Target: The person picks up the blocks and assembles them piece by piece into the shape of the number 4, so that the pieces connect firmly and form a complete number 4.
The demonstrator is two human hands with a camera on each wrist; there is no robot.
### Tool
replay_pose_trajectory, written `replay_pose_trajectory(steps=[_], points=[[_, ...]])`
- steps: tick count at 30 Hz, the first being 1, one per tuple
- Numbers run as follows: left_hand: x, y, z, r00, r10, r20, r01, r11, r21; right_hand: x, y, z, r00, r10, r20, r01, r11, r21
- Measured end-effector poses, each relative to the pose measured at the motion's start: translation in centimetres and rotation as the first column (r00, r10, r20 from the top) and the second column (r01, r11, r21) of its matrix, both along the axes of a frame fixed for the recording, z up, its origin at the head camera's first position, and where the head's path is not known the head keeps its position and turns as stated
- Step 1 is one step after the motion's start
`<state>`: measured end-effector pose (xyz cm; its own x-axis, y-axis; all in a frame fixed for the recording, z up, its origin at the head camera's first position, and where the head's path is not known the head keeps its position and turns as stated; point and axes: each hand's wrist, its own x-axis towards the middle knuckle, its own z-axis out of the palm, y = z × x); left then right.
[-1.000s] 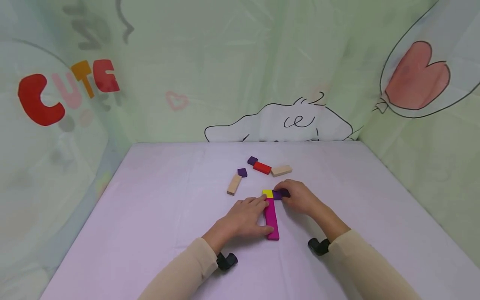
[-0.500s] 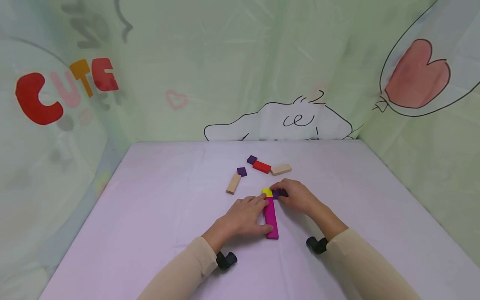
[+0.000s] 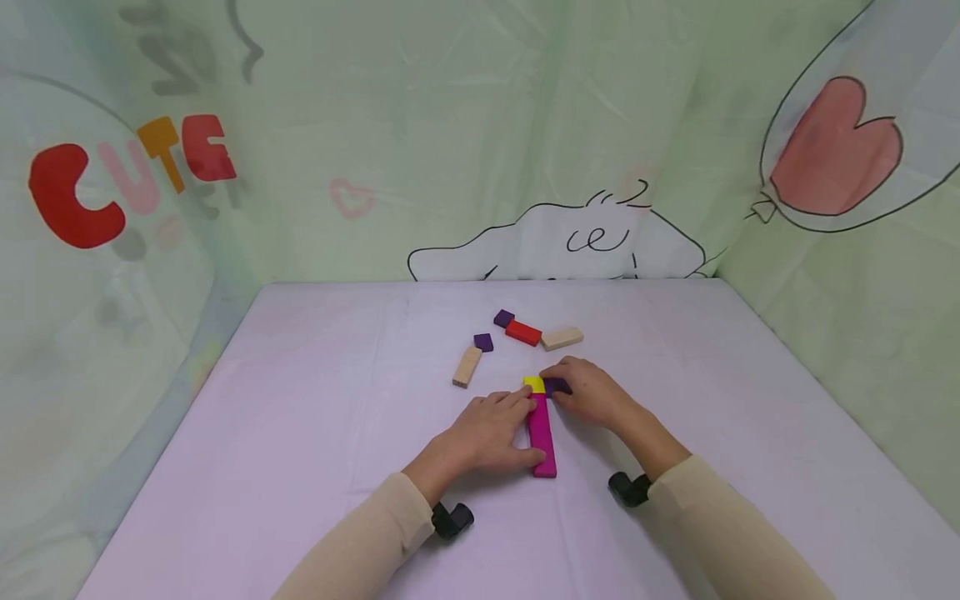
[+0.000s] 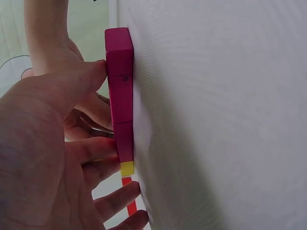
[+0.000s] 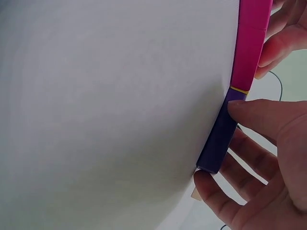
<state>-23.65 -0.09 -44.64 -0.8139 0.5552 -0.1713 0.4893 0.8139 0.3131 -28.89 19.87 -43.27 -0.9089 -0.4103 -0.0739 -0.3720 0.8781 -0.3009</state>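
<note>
Two pink blocks (image 3: 543, 437) lie end to end in a line on the table, with a yellow block (image 3: 534, 384) at the far end. My left hand (image 3: 486, 432) rests along the pink line, thumb near its close end and fingertips by the yellow block. To the right of the yellow block, dark purple pieces (image 3: 557, 387) touch it. My right hand (image 3: 592, 392) pinches the purple (image 5: 218, 139) between thumb and fingers, with one finger at its outer end. In the left wrist view, fingertips touch the upper face of the pink blocks (image 4: 121, 86).
Beyond the hands lie a red block (image 3: 523, 333), two small purple blocks (image 3: 483, 342) and two plain wooden blocks (image 3: 467, 367), one at the left and one at the right. A printed curtain (image 3: 465, 125) stands behind the white-covered table (image 3: 300, 400).
My right hand has shifted slightly left with the purple pieces, toward the yellow block. My left hand has stayed in place on the pink blocks.
</note>
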Motion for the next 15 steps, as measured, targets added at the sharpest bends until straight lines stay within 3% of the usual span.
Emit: replay_pose_trajectory(steps=[15], points=[[-0.10,0.02,-0.18,1.000,-0.011,-0.023,0.010,1.000,-0.010,-0.04,0.04,0.08,1.000,-0.001,0.010,0.001,1.000,-0.006]])
